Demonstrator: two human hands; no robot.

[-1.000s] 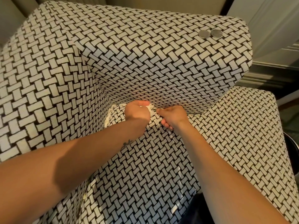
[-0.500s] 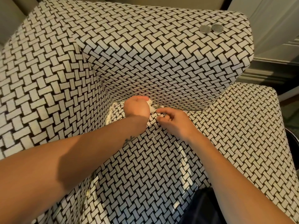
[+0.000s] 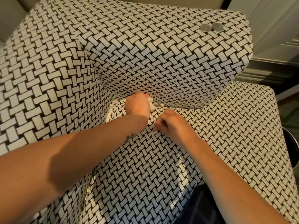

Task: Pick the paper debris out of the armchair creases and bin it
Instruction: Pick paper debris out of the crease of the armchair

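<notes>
At 6 o'clock, nearest the camera, both bare forearms reached up over the seat cushion [image 3: 145, 159] of the armchair [image 3: 48, 78]. Further in, the right hand [image 3: 171, 122] rested on the cushion with its fingers curled under; whether they pinched a scrap or nothing could not be told. Beyond it, toward 11 o'clock, the left hand [image 3: 137, 105] was balled into a fist at the crease [image 3: 178, 107] where the cushion met the upright panel, and its fingers and thumb gripped the paper debris [image 3: 151, 102]. This crumpled pale wad stuck out of the thumb side of the fist, right in the crease. From the right fingertips it lay at about 12 o'clock, near but apart, so the left hand was the nearer one and already had hold. A thin tail of the wad pointed toward 3 o'clock, and its long axis ran along the crease line, roughly 9 to 3. The pull would probably go best toward 6 o'clock, out across that line, not along it. Farther off at 1 o'clock, two coins [image 3: 211, 27] lay touching on top of the upholstered block. At 3 o'clock a round dark rim [image 3: 292, 143] showed at the edge of view, possibly the bin.
</notes>
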